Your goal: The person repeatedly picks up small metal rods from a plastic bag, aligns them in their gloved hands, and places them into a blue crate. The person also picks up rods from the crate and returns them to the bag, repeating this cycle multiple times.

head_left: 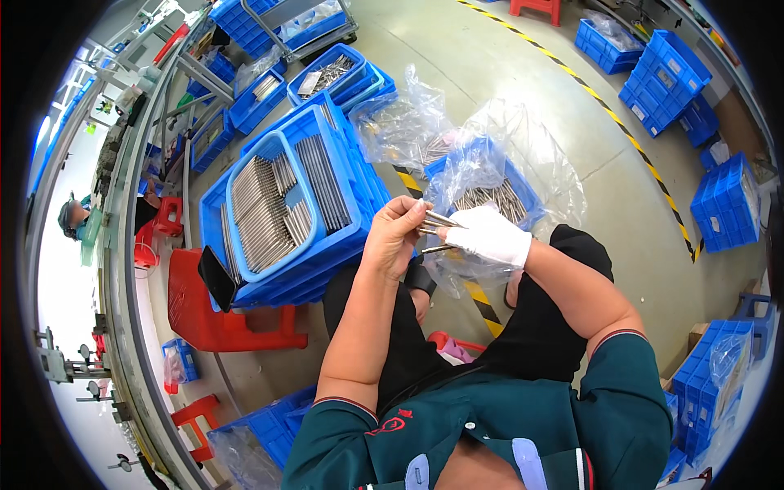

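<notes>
My bare left hand [394, 232] pinches the ends of several thin metal rods [433, 231] between thumb and fingers. Wearing a white glove, my right hand [490, 237] is closed round the other ends of the same rods. Just beyond the glove, a plastic-lined blue bin [529, 189] holds a loose heap of metal rods [490, 201]. To the left, a light blue basket [304, 145] sits in a blue crate [347, 184]. Rows of metal rods [257, 204] lie neatly inside the basket, and more lie in the crate beside it.
Clear plastic bags [408, 118] spread around the bin. A red stool [196, 306] stands by the crate stack at left. More blue crates [665, 82] line the right side and the back. Yellow-black tape [604, 106] crosses the floor. Another person [77, 214] is at far left.
</notes>
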The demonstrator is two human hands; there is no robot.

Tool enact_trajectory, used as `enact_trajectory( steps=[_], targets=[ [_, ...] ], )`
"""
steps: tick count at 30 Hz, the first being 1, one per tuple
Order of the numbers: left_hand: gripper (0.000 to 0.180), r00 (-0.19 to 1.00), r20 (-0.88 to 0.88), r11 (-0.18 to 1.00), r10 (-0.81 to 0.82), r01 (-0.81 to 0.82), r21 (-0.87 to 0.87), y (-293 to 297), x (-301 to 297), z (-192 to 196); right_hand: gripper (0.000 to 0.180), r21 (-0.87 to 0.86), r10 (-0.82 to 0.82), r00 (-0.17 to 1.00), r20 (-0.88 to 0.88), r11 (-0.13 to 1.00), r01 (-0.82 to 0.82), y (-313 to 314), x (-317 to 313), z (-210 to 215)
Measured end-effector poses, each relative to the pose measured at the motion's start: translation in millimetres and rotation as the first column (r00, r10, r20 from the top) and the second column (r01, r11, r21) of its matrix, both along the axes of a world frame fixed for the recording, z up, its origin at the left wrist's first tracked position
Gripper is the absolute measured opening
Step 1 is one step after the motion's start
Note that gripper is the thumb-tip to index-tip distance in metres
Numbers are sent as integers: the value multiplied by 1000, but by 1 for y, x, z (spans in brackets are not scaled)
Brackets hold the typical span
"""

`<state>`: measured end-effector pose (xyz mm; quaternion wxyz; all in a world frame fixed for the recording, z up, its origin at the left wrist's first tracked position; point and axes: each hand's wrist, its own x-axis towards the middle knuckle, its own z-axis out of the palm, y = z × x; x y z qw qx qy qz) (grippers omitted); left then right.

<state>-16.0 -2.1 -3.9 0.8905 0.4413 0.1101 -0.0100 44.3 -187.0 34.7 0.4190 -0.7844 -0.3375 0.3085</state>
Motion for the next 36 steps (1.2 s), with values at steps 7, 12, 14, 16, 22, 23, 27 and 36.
enact_trajectory(
  steps=[7, 12, 14, 16, 22, 23, 27, 36],
  targets=[
    [21, 994, 9, 989, -109, 110, -102, 6, 4, -11, 41, 17, -17, 1000, -23, 1000, 17, 1, 3, -3],
    [20, 984, 7, 923, -179, 171, -346, -3, 1, -8, 42, 62, -28, 994, 103, 998, 22, 1, -1, -11],
    [18, 985, -8, 905, -172, 155, -395, -7, 0, -3, 42, 55, -26, 990, 138, 998, 19, 1, -2, -12],
    [17, 987, -40, 917, -156, 129, -377, -6, -1, 0, 42, 0, -15, 990, 141, 1000, 15, 1, -3, -9],
    [15, 997, 75, 980, 24, -39, 197, -5, 3, 1, 42, -7, -10, 993, 121, 1000, 11, 0, 7, -17],
    [15, 995, 92, 961, 44, -67, 268, -4, 2, 2, 42, -6, -13, 997, 77, 1000, 14, 0, 8, -16],
    [16, 994, 99, 879, 56, -96, 468, -5, -4, 13, 43, -1, 9, 1000, -3, 1000, -9, 2, 7, -12],
    [14, 955, 222, 753, 196, -292, 590, 2, -7, 11, 28, 24, -129, 958, -258, 990, 140, -16, 22, 10]
  ],
)
